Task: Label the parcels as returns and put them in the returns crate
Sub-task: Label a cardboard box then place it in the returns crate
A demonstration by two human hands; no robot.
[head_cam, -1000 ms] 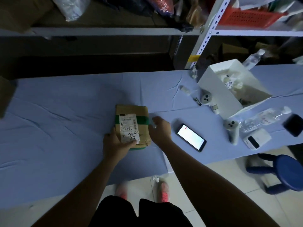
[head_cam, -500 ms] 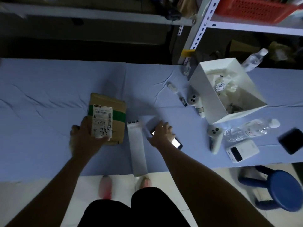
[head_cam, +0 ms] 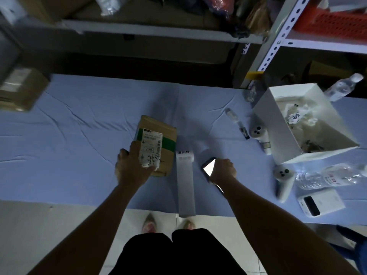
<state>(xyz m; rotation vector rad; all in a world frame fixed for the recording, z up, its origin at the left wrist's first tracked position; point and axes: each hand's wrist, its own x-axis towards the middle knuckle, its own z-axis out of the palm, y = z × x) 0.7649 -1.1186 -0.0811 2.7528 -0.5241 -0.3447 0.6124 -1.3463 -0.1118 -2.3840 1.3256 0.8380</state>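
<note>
The parcel [head_cam: 156,143] was a small brown cardboard box with a green tape band and a white shipping label scribbled on in pen. It was at mid-table over the blue cloth [head_cam: 79,135], with the left hand [head_cam: 132,167] gripping its near end. Just right of it lay a long white label strip [head_cam: 185,181], hanging off the table edge. The right hand [head_cam: 223,170] was curled around a lit phone [head_cam: 209,167]. Further right, an open white box [head_cam: 278,124] held crumpled wrappers [head_cam: 297,118].
</note>
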